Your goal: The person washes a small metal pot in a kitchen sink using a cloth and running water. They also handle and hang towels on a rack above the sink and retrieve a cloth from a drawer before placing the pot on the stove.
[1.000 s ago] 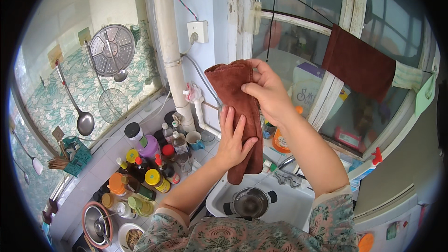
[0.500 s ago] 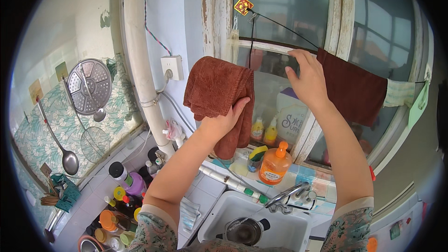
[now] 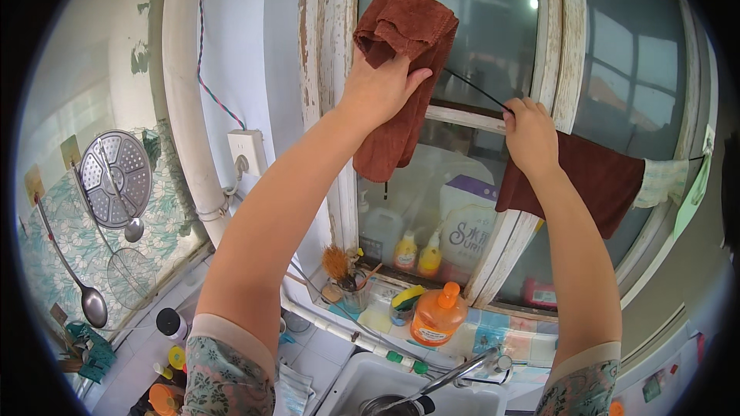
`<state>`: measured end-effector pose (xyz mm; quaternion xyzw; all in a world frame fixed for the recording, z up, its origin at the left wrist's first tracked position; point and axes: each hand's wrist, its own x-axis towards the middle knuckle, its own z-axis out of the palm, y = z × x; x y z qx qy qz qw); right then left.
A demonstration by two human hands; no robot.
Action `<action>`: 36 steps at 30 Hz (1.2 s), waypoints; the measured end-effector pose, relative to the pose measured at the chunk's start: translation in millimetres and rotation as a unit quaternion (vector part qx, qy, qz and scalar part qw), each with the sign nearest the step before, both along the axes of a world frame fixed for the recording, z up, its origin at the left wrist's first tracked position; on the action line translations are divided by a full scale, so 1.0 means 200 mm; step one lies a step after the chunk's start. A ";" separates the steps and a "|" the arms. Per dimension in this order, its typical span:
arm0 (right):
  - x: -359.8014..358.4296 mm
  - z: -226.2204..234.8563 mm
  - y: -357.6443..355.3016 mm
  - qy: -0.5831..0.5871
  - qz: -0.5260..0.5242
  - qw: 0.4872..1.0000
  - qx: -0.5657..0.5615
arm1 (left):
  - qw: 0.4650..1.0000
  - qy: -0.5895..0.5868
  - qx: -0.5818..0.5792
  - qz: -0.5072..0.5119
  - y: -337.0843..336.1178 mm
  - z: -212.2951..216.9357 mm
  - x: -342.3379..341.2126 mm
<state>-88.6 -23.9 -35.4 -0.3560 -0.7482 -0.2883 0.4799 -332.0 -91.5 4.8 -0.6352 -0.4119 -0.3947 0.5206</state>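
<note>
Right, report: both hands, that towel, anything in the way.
Left hand holding up folded reddish-brown towel. Right hand pinching black cord. Possible obstruction: dark brown cloth hanging farther right on that cord.

Left forearm (image 3: 270, 216) and right forearm (image 3: 583, 262) are raised and extended forward. Left hand (image 3: 380, 88): positioned higher, thumb (image 3: 418, 80) extended, remaining digits mostly hidden from me. Right hand (image 3: 533, 139): lower, fingers (image 3: 529, 110) curled in a closed grip.

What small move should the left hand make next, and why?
Probably drape the folded brown cloth over the black line: the left hand holds the cloth raised, the right hand appears to pinch the line, and a darker brown towel hangs from it.
</note>
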 end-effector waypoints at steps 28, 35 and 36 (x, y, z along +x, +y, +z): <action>0.00 0.08 0.00 0.028 0.045 0.996 -0.071 | 0.844 -0.365 -0.233 -0.317 0.26 -0.27 0.00; 0.01 0.08 0.00 0.032 0.056 0.994 -0.086 | 0.938 -0.256 -0.061 -0.228 0.31 -0.10 0.04; 0.02 0.09 -0.02 0.031 0.054 0.994 -0.087 | 0.949 -0.254 -0.050 -0.179 0.35 -0.04 -0.01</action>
